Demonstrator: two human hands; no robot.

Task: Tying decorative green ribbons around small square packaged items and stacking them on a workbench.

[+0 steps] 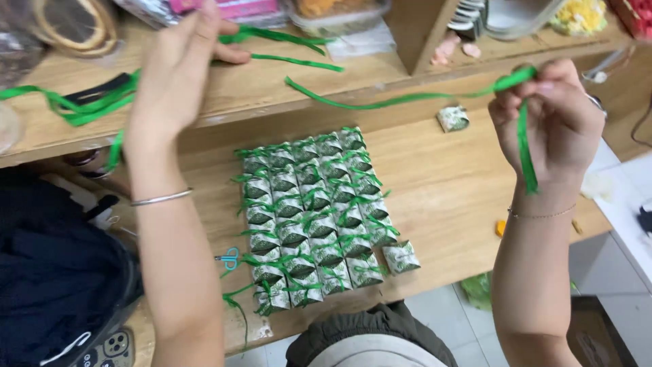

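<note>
On the wooden counter nearest the person lies a tight block of small green-and-white wrapped packets tied with green ribbon, one loose packet farther back. Above them both hands are closed on a green ribbon strip — right hand pinching one end, its tail hanging down. The left hand grips ribbon by the shelf behind — fingers curled.

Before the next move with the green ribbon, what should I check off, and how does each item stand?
1. Right hand pinches the ribbon: ok.
2. Left hand grips the ribbon's other end: cannot tell, the hand hides its fingers.
3. Ribbon span hangs above the packets, not snagged: ok.
4. Packets sit in a tidy block on the table: ok.
5. Loose packet lies apart near the shelf: ok.
6. Scissors are within reach beside the block: ok.
</note>
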